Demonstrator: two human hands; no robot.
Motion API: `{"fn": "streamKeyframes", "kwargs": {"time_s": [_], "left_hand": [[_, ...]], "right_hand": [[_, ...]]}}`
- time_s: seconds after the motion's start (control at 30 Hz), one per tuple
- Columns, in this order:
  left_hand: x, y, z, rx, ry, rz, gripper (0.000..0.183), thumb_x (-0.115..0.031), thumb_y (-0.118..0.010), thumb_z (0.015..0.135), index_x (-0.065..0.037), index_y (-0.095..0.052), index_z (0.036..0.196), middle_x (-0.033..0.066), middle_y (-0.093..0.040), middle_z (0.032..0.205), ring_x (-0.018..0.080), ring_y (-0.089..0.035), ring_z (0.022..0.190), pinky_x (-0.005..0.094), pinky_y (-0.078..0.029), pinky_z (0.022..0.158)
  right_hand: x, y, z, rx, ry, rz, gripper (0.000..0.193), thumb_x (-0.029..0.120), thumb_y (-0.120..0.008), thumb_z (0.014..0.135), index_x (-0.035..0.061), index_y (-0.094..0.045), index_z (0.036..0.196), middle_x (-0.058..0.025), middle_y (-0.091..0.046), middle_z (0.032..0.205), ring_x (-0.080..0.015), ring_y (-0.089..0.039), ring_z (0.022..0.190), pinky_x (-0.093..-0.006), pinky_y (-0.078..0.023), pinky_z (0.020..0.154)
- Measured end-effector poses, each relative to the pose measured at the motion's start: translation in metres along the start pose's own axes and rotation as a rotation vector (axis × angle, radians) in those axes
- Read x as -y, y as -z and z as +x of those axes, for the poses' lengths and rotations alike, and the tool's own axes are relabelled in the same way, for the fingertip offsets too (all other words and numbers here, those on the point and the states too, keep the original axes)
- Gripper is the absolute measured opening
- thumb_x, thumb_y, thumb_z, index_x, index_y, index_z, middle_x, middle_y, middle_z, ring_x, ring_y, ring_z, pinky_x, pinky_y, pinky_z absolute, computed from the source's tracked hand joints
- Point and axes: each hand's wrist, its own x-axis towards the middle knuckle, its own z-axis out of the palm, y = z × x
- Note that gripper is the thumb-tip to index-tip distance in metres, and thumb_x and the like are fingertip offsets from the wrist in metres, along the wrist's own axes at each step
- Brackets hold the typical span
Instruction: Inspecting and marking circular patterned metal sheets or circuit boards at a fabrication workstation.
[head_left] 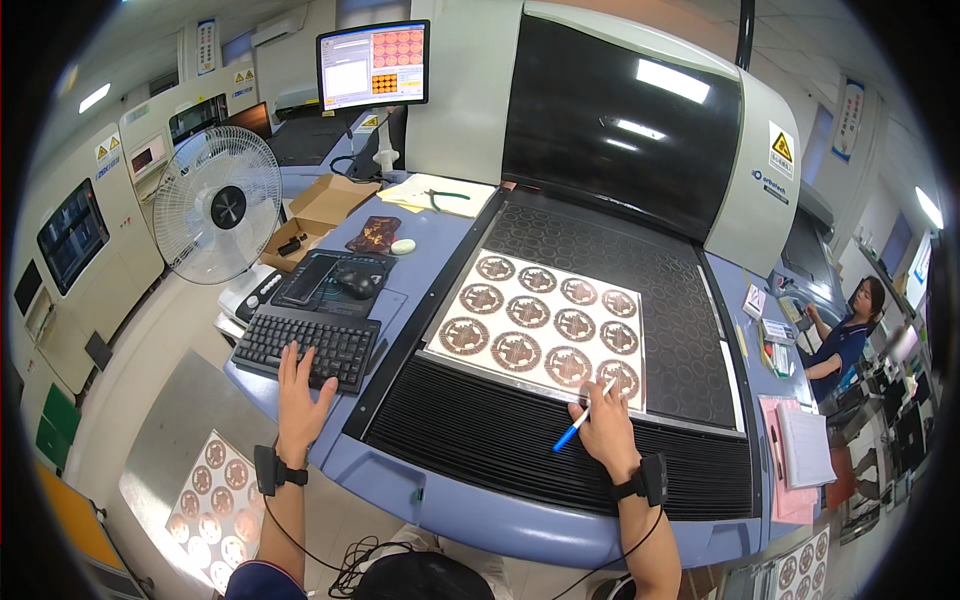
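My left hand (304, 398) is open, its fingers spread over the lower edge of a black keyboard (305, 345). In my right hand (610, 435) is a blue and white marker pen (570, 437), its blue end pointing down to the left. That hand rests at the near right corner of a pale panel (507, 308) printed with rows of round copper-coloured patterns. The panel lies on the machine's black bed (690, 340), below a large dark hood (620, 120). Both wrists carry black bands with cables.
Left of the bed are a mouse (358, 281), a phone-like device (311, 278), an open cardboard box (325, 215) and green-handled pliers (440, 198). A monitor (374, 65) stands behind; a fan (217, 205) is at left. Notepads (805, 445) lie right, near another person (848, 335).
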Motion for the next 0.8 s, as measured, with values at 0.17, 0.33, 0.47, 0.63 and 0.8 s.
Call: {"fn": "streamKeyframes", "kwargs": {"time_s": [0.17, 0.33, 0.47, 0.63, 0.8], "left_hand": [[0.004, 0.002, -0.014, -0.104, 0.083, -0.174, 0.044, -0.022, -0.065, 0.094, 0.002, -0.059, 0.13, 0.0229, -0.049, 0.145, 0.0403, -0.04, 0.138, 0.0471, -0.031, 0.115], [0.005, 0.008, -0.028, -0.37, 0.078, -0.345, 0.027, -0.009, -0.058, 0.096, 0.005, -0.065, 0.118, 0.0167, -0.068, 0.119, 0.0284, -0.062, 0.113, 0.0372, -0.045, 0.1], [-0.015, 0.025, -0.113, -0.503, -0.193, -0.322, 0.027, -0.007, -0.058, 0.09, 0.007, -0.065, 0.112, 0.0173, -0.068, 0.105, 0.0302, -0.063, 0.101, 0.0376, -0.048, 0.094], [-0.035, 0.057, -0.222, 0.62, -0.182, -0.617, 0.035, -0.019, -0.072, 0.08, 0.001, -0.068, 0.109, 0.016, -0.069, 0.096, 0.0329, -0.066, 0.085, 0.0397, -0.053, 0.081], [-0.088, 0.067, -0.225, 0.709, -0.282, -0.491, 0.059, -0.04, -0.083, 0.073, -0.006, -0.068, 0.118, 0.0119, -0.066, 0.118, 0.0309, -0.062, 0.111, 0.0412, -0.049, 0.094]], "right_hand": [[0.001, 0.001, -0.008, 0.009, -0.001, 0.003, 0.036, 0.025, -0.064, 0.095, -0.0026, -0.057, 0.118, -0.0315, -0.059, 0.122, -0.0529, -0.045, 0.125, -0.059, -0.035, 0.107], [0.003, 0.014, 0.004, -0.108, -0.007, 0.062, 0.043, 0.025, -0.058, 0.099, -0.0037, -0.051, 0.131, -0.0332, -0.057, 0.125, -0.0502, -0.055, 0.111, -0.0529, -0.046, 0.092], [0.013, 0.031, 0.014, -0.192, -0.079, 0.181, 0.043, 0.028, -0.059, 0.101, -0.0035, -0.056, 0.13, -0.0298, -0.068, 0.102, -0.0427, -0.068, 0.097, -0.041, -0.052, 0.083], [0.003, 0.02, 0.015, -0.216, -0.111, 0.143, 0.044, 0.036, -0.056, 0.103, 0.001, -0.059, 0.13, -0.0264, -0.069, 0.099, -0.0323, -0.069, 0.09, -0.0385, -0.051, 0.082], [-0.012, 0.027, 0.011, -0.329, -0.113, 0.281, 0.045, 0.036, -0.056, 0.103, -0.0002, -0.06, 0.13, -0.0209, -0.068, 0.117, -0.0278, -0.065, 0.11, -0.0342, -0.048, 0.096]]}}
